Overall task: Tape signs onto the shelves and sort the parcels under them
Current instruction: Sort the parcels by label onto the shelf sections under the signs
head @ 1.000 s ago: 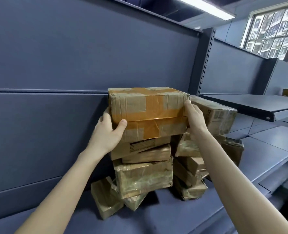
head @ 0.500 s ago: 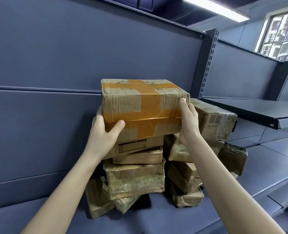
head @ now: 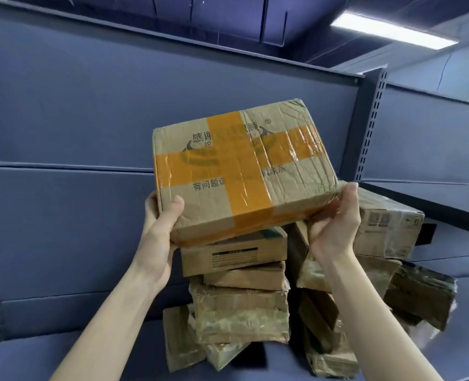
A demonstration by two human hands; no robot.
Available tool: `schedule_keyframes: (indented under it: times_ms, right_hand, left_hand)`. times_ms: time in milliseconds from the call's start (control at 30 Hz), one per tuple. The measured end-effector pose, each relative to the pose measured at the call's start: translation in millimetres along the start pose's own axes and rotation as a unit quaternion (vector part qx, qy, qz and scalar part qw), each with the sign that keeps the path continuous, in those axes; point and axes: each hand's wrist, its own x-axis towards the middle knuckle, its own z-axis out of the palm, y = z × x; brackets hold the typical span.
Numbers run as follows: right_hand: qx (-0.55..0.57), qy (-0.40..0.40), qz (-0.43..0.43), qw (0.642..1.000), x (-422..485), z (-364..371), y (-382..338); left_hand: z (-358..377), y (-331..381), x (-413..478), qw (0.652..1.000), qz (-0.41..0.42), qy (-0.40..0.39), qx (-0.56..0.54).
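Note:
A cardboard parcel [head: 241, 171] crossed with orange tape is held up in front of the shelf back, its top face tilted toward me. My left hand [head: 159, 232] grips its lower left corner, thumb on the top face. Its lower right corner rests in my right hand [head: 335, 224], fingers underneath. Just below stands a pile of taped brown parcels [head: 241, 303], several high, on the blue shelf [head: 118, 361]. No sign is in view.
A larger box [head: 387, 229] sits on the right side of the pile, with crumpled parcels [head: 420, 298] below it. A perforated upright post [head: 370, 127] divides the shelving; another shelf board [head: 434, 199] juts out at right. A ceiling light [head: 392, 31] glows above.
Both hands have lifted the orange-taped parcel off the pile and tipped its top face toward me. The camera has tilted upward.

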Motion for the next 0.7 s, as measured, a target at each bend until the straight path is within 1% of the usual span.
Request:
schedule_keyframes:
  times_ms: [100, 167, 300, 433, 500, 567, 700]
  right_hand:
    - [-0.013, -0.039, 0.045, 0.998, 0.9, 1.0, -2.3]
    - [-0.010, -0.075, 0.104, 0.992, 0.6, -1.8, -5.4]
    - [-0.024, -0.176, 0.207, 0.962, -1.4, -6.2, -14.8]
    - [-0.037, -0.242, 0.258, 0.934, -2.7, -10.7, -18.3]
    - [-0.038, -0.272, 0.258, 0.926, -5.3, -10.3, -19.0]
    - [-0.041, -0.283, 0.237, 0.928, -8.5, -8.9, -16.5]
    - [-0.089, -0.254, 0.198, 0.943, -21.6, 3.1, -7.9]
  left_hand:
    - [-2.9, 2.6, -2.2, 1.000, 0.019, 0.014, 0.008]
    - [-6.8, 4.3, -4.5, 0.999, 0.035, 0.020, 0.012]
    - [-15.2, 8.3, -8.7, 0.996, 0.081, 0.018, 0.036]
    - [-25.0, 13.3, -14.1, 0.992, 0.104, -0.001, 0.072]
    - [-30.1, 15.4, -18.5, 0.991, 0.105, 0.001, 0.079]
    - [-36.3, 14.5, -24.6, 0.991, 0.107, 0.015, 0.075]
    - [-45.8, 15.3, -44.0, 0.991, 0.073, 0.080, 0.083]
